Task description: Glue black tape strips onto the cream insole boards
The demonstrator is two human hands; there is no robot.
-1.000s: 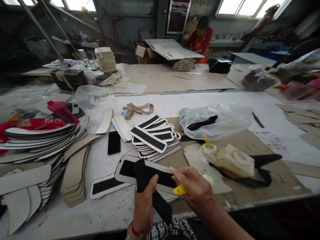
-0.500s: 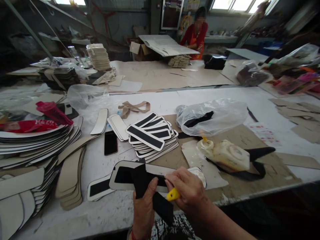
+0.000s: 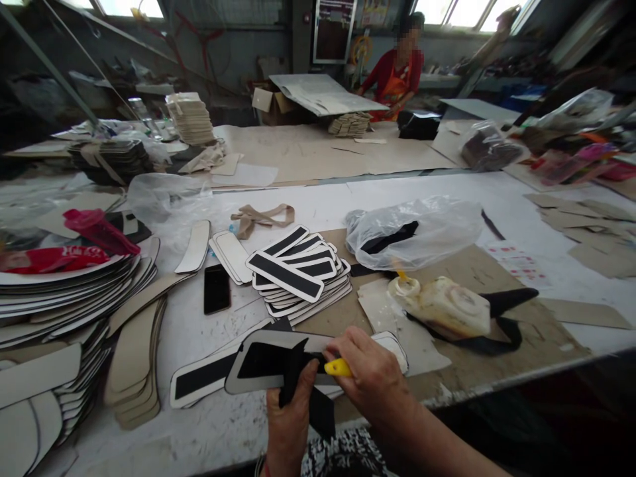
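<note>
My left hand grips a black strip and the near edge of a grey-rimmed panel with a black centre, its thumb pressed on top. The strip folds over the panel and hangs down below it. In my right hand is a tool with a yellow handle; its working end is hidden. The fingers of that hand also touch the panel's right part. Beneath and to the left lies another white-rimmed panel. Farther back sits a pile of similar panels.
A phone lies left of the pile. To the right are a stained plastic container and a clear bag. Curved pieces are stacked at the left. A person in red stands across the far table.
The panel in my hands has tilted, its left end now lower. The black strip has shifted and folded over toward my left thumb. The person across has moved slightly right.
</note>
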